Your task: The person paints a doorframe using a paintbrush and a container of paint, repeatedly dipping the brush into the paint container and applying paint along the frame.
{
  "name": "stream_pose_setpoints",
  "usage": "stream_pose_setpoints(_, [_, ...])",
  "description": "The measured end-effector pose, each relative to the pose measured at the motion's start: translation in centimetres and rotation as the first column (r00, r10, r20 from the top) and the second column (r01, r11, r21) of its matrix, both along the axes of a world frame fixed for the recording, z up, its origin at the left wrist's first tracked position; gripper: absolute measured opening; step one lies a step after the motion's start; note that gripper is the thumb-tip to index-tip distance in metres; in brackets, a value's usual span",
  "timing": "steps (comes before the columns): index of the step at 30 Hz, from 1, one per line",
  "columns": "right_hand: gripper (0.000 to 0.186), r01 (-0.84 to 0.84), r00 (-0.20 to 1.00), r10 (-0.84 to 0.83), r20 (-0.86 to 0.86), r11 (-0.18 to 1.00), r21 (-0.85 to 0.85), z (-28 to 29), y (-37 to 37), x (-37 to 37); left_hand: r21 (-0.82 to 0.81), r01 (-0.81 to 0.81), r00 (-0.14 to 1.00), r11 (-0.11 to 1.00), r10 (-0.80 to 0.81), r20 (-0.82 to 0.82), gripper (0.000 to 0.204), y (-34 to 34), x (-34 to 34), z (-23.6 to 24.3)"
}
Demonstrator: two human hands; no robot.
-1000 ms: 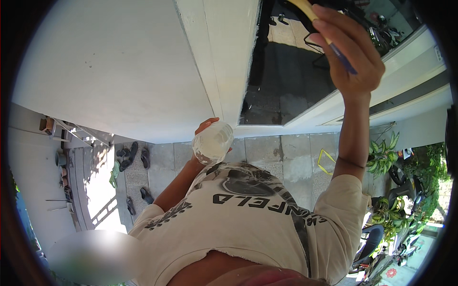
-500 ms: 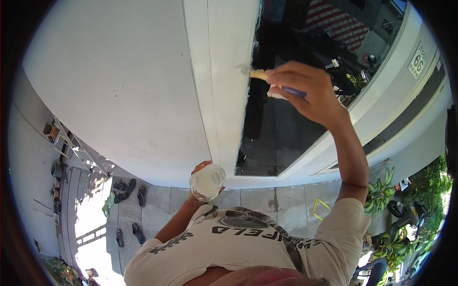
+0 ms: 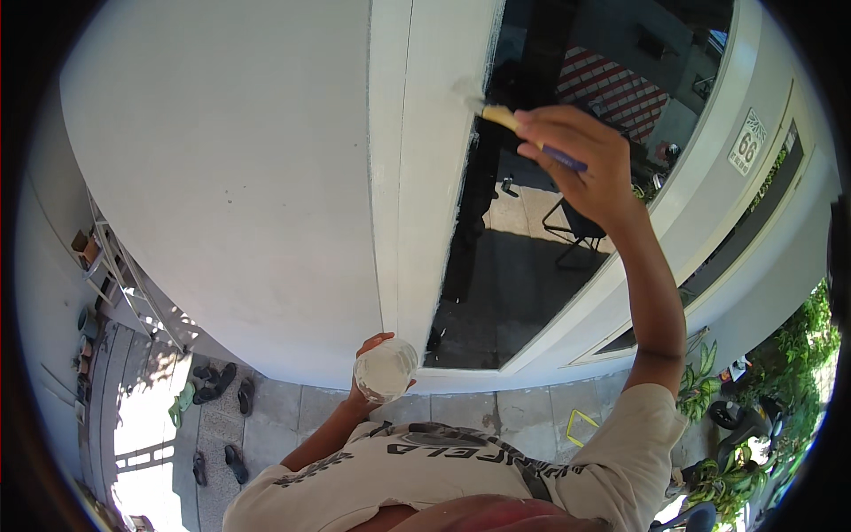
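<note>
In my right hand (image 3: 581, 160) is a paintbrush (image 3: 503, 116) with a yellowish and purple handle, gripped between thumb and fingers. Its pale bristles touch the white window frame (image 3: 434, 142), close to the edge of the dark glass (image 3: 510, 275). Down by my chest, my left hand (image 3: 362, 390) is wrapped round a clear container (image 3: 386, 371) of whitish paint, seen from above. Part of that hand is hidden behind the container. Rough white paint edges run along the glass beside the frame.
A white wall (image 3: 222, 177) curves away to the left of the frame. Several shoes (image 3: 214, 386) lie on the paved floor (image 3: 328, 412) at lower left, near a ladder (image 3: 133, 275). Green plants (image 3: 784, 363) and a yellow frame-like object (image 3: 581, 427) are at lower right.
The brush in my right hand has moved up along the frame. My view has shifted, and the glass now shows a chair. My left hand still holds the container.
</note>
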State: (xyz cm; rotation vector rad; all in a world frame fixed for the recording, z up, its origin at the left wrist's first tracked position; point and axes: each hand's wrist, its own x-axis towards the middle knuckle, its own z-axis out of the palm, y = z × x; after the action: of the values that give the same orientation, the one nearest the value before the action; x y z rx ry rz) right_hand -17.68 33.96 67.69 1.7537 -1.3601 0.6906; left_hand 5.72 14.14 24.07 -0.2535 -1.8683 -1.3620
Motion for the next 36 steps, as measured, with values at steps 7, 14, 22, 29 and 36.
stream_pose_setpoints(7, [0.019,-0.044,0.976,-0.044,0.215,0.92,0.389,0.0,-0.2,0.3,0.03,0.015,0.998,0.999,-0.016,0.057,0.111,0.3,0.8,0.4])
stream_pose_setpoints(14, [0.014,0.115,0.983,-0.107,-0.152,0.993,0.041,17.3,-0.2,-2.3,0.0,-0.004,1.0,1.0,0.004,0.001,0.112,0.5,0.2,1.2])
stream_pose_setpoints(22, [0.014,0.018,0.993,-0.058,-0.105,0.937,-0.348,23.9,-1.3,-1.5,0.024,0.036,0.999,0.999,-0.036,-0.001,0.111,0.2,-0.6,2.1])
stream_pose_setpoints(29, [0.012,-0.049,0.989,0.025,-0.149,0.987,-0.155,16.5,-0.8,-1.1,0.122,0.079,0.997,0.989,-0.079,-0.003,0.111,0.1,-1.0,1.8])
stream_pose_setpoints(36, [0.015,0.121,0.982,-0.146,0.117,0.974,0.194,20.4,0.0,-1.6,0.097,0.057,0.993,0.994,-0.066,0.096,0.109,-0.5,-0.9,2.0])
